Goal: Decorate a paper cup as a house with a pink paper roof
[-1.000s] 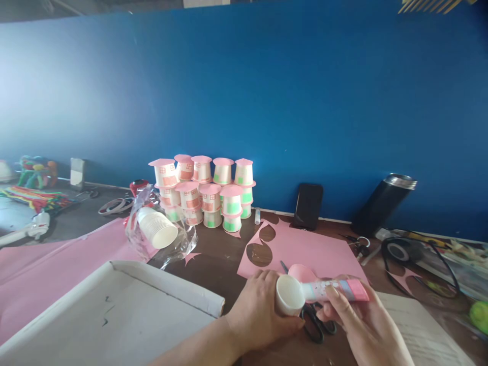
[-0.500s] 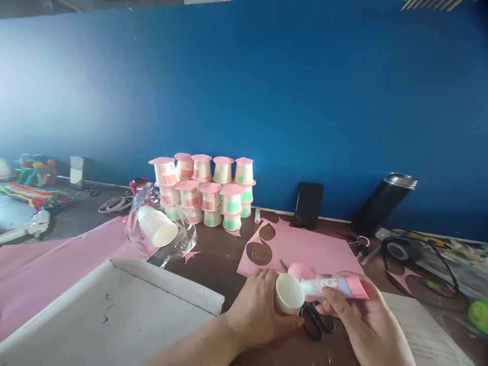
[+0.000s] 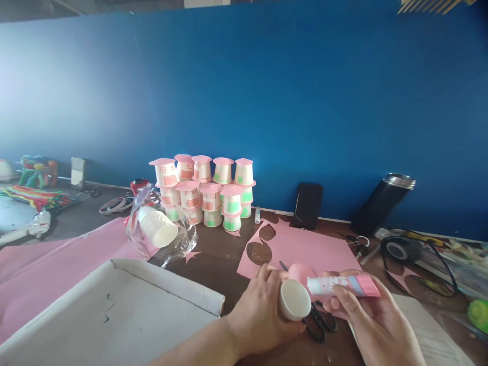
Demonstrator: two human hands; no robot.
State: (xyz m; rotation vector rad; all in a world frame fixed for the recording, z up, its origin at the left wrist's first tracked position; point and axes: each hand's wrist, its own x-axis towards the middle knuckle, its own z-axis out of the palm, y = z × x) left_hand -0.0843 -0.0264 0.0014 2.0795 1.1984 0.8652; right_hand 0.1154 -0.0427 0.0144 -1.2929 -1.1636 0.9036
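My left hand (image 3: 263, 310) is wrapped round a white paper cup (image 3: 295, 301), its open mouth tilted toward me. In my right hand (image 3: 366, 315) is a glue stick (image 3: 339, 285) with a pink base and a patterned label, its white tip pointing left. A small gap separates that tip from the cup's rim. Behind the cup lies a pink paper circle (image 3: 300, 274), partly covered. Black-handled scissors (image 3: 318, 323) rest on the table under my hands, their blades mostly hidden.
Stacked cups with pink paper roofs (image 3: 232, 201) stand by the blue wall. Left of them are nested paper cups (image 3: 160, 229) in clear plastic and a white box lid (image 3: 114, 315). Cut pink paper (image 3: 305, 244), a phone (image 3: 308, 206) and a black flask (image 3: 381, 203) lie beyond my hands.
The glue stick has moved right, away from the cup's rim. My left hand has shifted the cup slightly right and tipped its mouth.
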